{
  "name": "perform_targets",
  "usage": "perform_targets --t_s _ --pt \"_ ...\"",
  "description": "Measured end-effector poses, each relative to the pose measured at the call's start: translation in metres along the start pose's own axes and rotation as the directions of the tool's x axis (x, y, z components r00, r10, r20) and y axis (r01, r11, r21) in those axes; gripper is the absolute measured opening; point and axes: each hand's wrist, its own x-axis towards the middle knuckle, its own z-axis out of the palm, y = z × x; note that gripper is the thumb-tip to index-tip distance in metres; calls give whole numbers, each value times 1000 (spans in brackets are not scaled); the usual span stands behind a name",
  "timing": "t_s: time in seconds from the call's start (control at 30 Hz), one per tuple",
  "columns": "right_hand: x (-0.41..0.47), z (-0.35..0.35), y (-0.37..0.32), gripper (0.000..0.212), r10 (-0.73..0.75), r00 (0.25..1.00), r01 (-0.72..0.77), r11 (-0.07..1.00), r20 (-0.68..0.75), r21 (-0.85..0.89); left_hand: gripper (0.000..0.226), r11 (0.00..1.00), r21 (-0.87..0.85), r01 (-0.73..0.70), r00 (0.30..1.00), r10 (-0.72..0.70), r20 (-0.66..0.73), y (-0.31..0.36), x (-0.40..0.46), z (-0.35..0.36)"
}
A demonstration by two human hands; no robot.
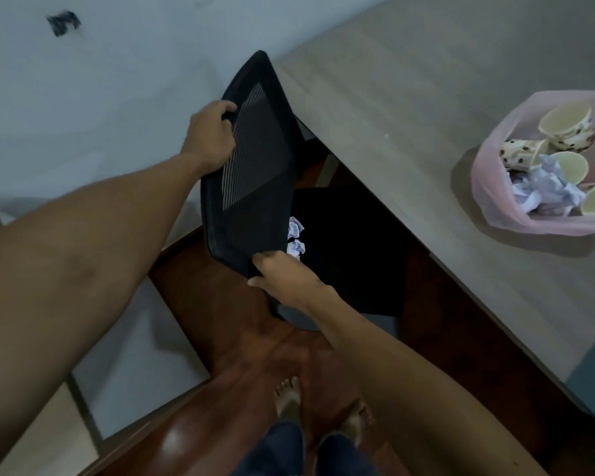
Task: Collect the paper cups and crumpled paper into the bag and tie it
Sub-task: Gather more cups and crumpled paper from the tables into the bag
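Note:
A pink plastic bag (488, 187) lies open on the grey table (392, 115) at the right. Inside it are several paper cups (569, 125), some with brown dots, and crumpled paper (543, 187). Two more balls of crumpled paper (295, 237) rest on the black chair seat (351, 249) tucked under the table. My left hand (210, 135) grips the upper edge of the black mesh chair backrest (251, 166). My right hand (285, 276) holds the backrest's lower edge, close to the paper balls.
The table's edge runs diagonally from top centre to lower right, over the chair. A pale wall fills the upper left, with a dark mark (63, 23) on it. Reddish wooden floor (220, 389) and my bare feet (320, 407) are below. Light panels lie at lower left.

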Motion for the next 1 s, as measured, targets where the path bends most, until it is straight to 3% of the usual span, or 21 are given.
perform_targets --t_s 0.2,0.37,0.47,0.6,0.73,1.0 --pt "20 16 -19 34 -24 998 27 999 -66 44 37 993 67 -97 995 96 12 -20 11 -10" --pt "6 10 -16 31 21 999 -19 999 -44 31 34 924 340 -176 974 214 -76 -8 -7 -13" --pt "-13 -2 0 25 102 994 -104 994 -33 -37 34 860 442 -253 959 283 -2 8 -29 -13" --pt "-45 -24 35 23 277 959 -280 958 -58 -59 32 873 430 -229 972 232 45 28 -57 -4" --pt "-71 -44 73 27 386 921 -388 921 -60 -34 36 938 299 -176 984 160 78 41 -81 18" --pt "-57 -60 136 28 383 923 -382 923 -43 37 39 982 127 138 979 -155 134 37 -120 93"
